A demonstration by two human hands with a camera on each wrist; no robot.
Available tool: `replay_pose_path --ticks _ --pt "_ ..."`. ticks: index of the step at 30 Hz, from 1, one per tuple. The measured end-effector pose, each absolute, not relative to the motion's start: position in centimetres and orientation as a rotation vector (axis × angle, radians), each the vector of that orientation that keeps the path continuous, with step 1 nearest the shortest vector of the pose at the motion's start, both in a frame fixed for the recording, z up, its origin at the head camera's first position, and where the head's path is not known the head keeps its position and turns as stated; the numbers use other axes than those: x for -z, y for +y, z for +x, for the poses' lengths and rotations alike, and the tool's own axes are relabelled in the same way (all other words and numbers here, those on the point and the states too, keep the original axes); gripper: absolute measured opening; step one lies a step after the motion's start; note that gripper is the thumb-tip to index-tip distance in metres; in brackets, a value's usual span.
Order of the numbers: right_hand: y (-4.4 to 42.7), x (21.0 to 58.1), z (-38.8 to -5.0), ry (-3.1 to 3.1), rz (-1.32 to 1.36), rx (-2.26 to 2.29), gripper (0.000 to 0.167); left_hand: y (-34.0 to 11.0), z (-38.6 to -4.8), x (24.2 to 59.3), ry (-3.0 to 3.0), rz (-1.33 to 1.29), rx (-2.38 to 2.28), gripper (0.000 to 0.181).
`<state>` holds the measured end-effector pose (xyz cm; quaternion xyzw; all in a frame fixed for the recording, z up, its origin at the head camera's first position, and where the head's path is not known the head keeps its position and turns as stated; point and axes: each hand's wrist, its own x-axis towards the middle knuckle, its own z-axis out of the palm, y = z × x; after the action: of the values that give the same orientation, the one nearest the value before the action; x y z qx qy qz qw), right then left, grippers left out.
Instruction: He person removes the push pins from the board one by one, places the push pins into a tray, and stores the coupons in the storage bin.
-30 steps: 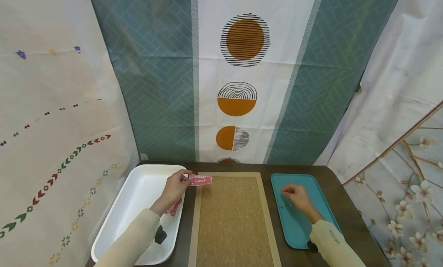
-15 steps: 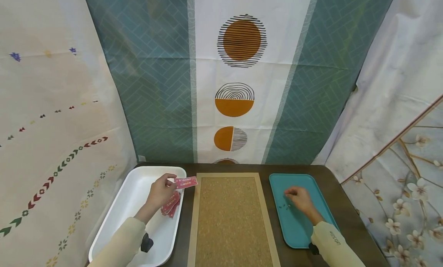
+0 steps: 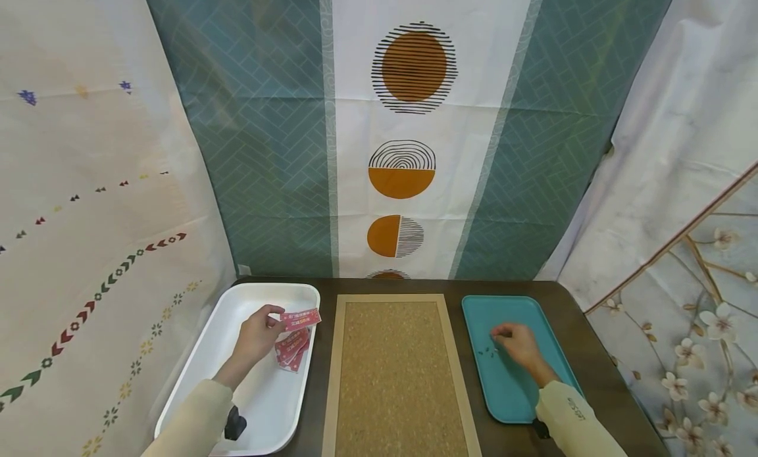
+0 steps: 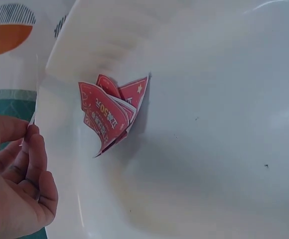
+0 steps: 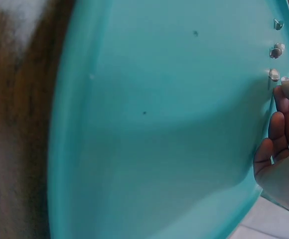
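Observation:
Above the right part of a white tray (image 3: 201,371), my left hand (image 3: 253,338) pinches a red paper coupon (image 3: 301,319) by its left end. Just below it, a small pile of red coupons (image 4: 107,112) lies overlapping and bent in the tray. The held coupon is nearly edge-on in the left wrist view. My right hand (image 3: 518,346) is low over a teal tray (image 3: 503,404), thumb and forefinger together. A small clear pushpin (image 5: 286,78) shows at those fingertips, mostly hidden. Several loose clear pushpins (image 5: 274,75) lie in the tray beside them.
Between the trays lies a wood-framed cork board (image 3: 399,378) on a dark brown table (image 3: 598,352). A patterned cloth (image 3: 284,148) hangs behind the table's far edge, with further cloths at both sides.
My left hand has carried the coupon leftward and down, from the cork board's upper left corner to above the white tray, uncovering the coupon pile. The right hand has shifted only slightly.

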<state>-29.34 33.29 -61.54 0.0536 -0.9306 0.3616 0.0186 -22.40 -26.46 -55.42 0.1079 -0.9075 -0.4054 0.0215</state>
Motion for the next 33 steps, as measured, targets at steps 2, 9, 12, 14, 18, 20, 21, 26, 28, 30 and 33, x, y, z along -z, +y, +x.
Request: replay_pose_path --ticks 2,9,12,14,18,20,21,26,28,30,33 --pt "33.3 61.6 -29.4 -2.896 0.168 -1.129 0.008 -26.8 -22.4 55.7 -2.828 0.357 1.239 0.037" --pt "33.2 62.0 -29.4 -2.921 0.176 -1.083 0.009 -27.8 -22.4 56.5 -2.905 0.418 1.229 0.039" --pt "33.2 62.0 -29.2 -2.926 0.183 -1.081 0.009 -28.0 -22.2 56.8 -2.930 0.436 1.235 0.040" --pt "33.1 62.1 -29.2 -2.927 0.185 -1.087 0.009 -28.1 -22.2 57.0 -2.939 0.446 1.237 0.039" --pt "33.0 62.1 -29.3 -2.914 0.204 -1.091 0.010 -28.2 -22.2 57.5 -2.954 0.476 1.245 0.040" --pt "33.1 62.0 -29.2 -2.909 0.208 -1.090 0.010 -28.1 -22.2 57.6 -2.963 0.492 1.246 0.040" --pt "33.1 62.0 -29.2 -2.905 0.205 -1.091 0.010 -28.2 -22.2 57.7 -2.969 0.504 1.244 0.040" --pt "33.0 61.9 -29.2 -2.889 0.178 -1.064 0.012 -28.2 -22.0 57.6 -2.990 0.516 1.197 0.041" --pt "33.0 61.6 -29.2 -2.868 0.159 -1.039 0.013 -28.3 -22.0 57.5 -2.987 0.489 1.159 0.041" --pt "33.0 61.3 -29.2 -2.839 0.153 -0.995 0.013 -28.3 -22.0 57.4 -2.972 0.440 1.093 0.041" --pt "33.1 60.5 -29.2 -2.787 0.203 -0.863 0.014 -28.0 -22.2 57.0 -2.927 0.371 0.976 0.042"
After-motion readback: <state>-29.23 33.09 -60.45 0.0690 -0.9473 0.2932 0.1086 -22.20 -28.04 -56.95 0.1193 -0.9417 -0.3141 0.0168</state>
